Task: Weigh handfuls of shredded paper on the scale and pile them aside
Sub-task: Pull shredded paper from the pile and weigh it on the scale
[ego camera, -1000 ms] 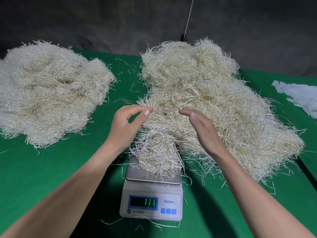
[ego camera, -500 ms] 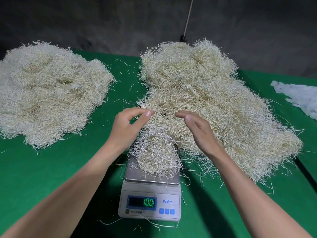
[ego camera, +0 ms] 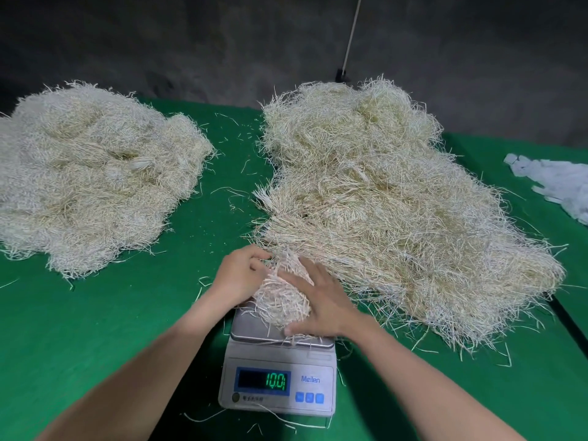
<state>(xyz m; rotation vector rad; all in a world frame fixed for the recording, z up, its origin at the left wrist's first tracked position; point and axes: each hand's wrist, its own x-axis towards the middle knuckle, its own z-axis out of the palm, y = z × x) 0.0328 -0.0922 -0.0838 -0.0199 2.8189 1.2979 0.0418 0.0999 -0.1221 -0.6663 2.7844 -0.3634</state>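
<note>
Seen lower centre, on scale (ego camera: 280, 377): handful (ego camera: 283, 302) clasped leftward by left hand (ego camera: 240, 276), fingers curled. Gripped opposite by right hand (ego camera: 324, 305), fingers across top, thumb under.

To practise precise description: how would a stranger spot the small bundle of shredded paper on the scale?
On the green cloth table, find the grey digital scale nearest the camera. The small bundle of pale shredded paper sits on its metal pan, held between the left hand and right hand. Unlike the big loose pile behind it, it is compact.
</note>
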